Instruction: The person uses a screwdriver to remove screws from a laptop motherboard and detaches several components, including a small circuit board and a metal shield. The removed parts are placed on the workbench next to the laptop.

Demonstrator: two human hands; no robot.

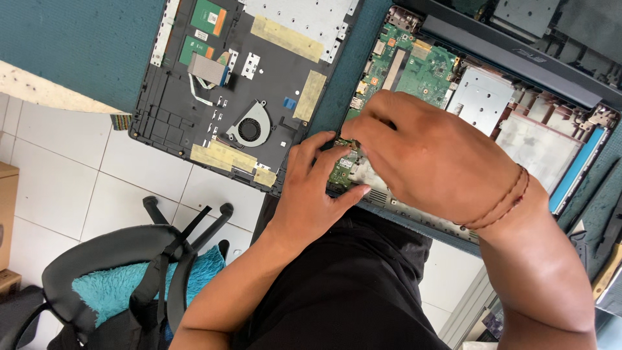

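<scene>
Motherboard [414, 65], green, is lying in the opened laptop base [518, 136], long axis slanting toward top right; left hand [317, 188] and right hand [427, 149] are pinching together at its lower end.

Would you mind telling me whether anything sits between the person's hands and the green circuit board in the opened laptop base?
Nothing visible does. The left hand rests its fingertips directly on the near corner of the green circuit board, and the right hand lies over the same spot, hiding what its fingertips touch. The detached cover with the fan lies apart, to the left.
</scene>
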